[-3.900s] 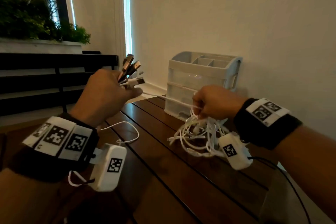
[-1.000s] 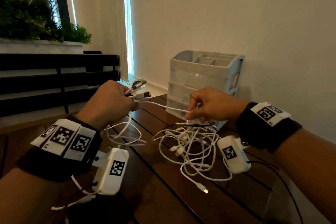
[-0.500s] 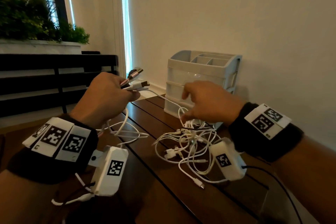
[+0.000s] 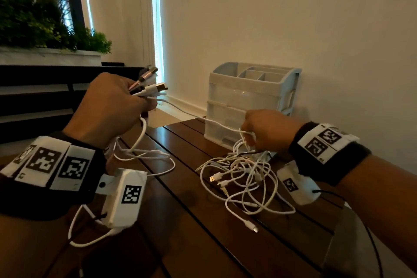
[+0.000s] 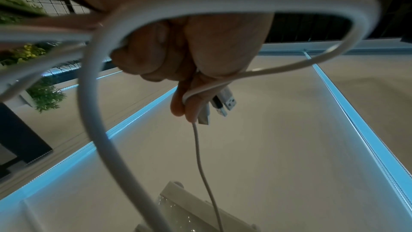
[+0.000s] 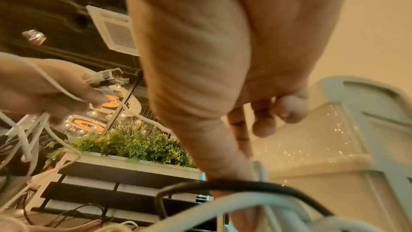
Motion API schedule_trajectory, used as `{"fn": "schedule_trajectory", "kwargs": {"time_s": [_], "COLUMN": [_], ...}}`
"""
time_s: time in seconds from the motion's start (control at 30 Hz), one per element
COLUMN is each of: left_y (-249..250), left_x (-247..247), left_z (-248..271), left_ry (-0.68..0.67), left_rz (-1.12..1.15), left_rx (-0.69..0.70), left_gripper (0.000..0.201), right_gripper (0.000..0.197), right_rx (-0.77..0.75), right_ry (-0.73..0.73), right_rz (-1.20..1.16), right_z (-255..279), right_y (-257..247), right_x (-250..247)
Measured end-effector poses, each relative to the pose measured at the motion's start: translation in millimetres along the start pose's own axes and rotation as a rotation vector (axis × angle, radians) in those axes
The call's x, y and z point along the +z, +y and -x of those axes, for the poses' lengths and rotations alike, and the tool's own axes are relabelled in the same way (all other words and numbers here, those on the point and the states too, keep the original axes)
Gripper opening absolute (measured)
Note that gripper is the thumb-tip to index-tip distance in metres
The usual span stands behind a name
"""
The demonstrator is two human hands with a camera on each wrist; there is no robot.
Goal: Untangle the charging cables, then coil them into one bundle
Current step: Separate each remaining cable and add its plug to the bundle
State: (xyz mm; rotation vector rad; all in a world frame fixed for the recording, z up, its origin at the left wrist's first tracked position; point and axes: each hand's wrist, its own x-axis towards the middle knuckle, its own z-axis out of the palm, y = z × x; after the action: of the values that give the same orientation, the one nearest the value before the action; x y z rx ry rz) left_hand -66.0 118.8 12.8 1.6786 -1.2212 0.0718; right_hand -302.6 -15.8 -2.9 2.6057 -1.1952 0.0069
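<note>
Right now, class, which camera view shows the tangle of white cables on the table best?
The head view: the tangle of white cables lies whole on the wooden table below the right hand. The right wrist view gives only blurred strands close to the lens. The left wrist view misses it, showing just cables running from the left hand.

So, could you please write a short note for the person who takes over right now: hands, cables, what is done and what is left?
Left hand: raised, fist grips a bunch of plug ends that point up.
Right hand: low in front of the organizer, pinches strands at the top of the tangle.
One white cable runs between the hands. Loose loops hang under the left hand onto the table.
Done: several plug ends gathered in the left hand.
Left: most cables lie knotted on the table; free them, then coil all into one bundle.
</note>
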Motion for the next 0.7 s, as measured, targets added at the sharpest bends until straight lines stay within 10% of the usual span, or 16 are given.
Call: {"fn": "schedule_trajectory", "kwargs": {"time_s": [0.4,0.7], "left_y": [-8.7,-16.9], "left_x": [0.8,-9.3], "left_z": [-6.1,-14.6], "left_ry": [0.036,0.108], "left_rz": [0.009,-0.206], "left_rx": [-0.003,0.056], "left_gripper": [0.014,0.019], "right_gripper": [0.016,0.014], "right_rx": [0.085,0.096], "right_ry": [0.147,0.097], "right_rz": [-1.168,-0.922], "right_z": [1.4,-4.1], "right_y": [8.6,-22.6], "right_x": [-15.1,-20.2]}}
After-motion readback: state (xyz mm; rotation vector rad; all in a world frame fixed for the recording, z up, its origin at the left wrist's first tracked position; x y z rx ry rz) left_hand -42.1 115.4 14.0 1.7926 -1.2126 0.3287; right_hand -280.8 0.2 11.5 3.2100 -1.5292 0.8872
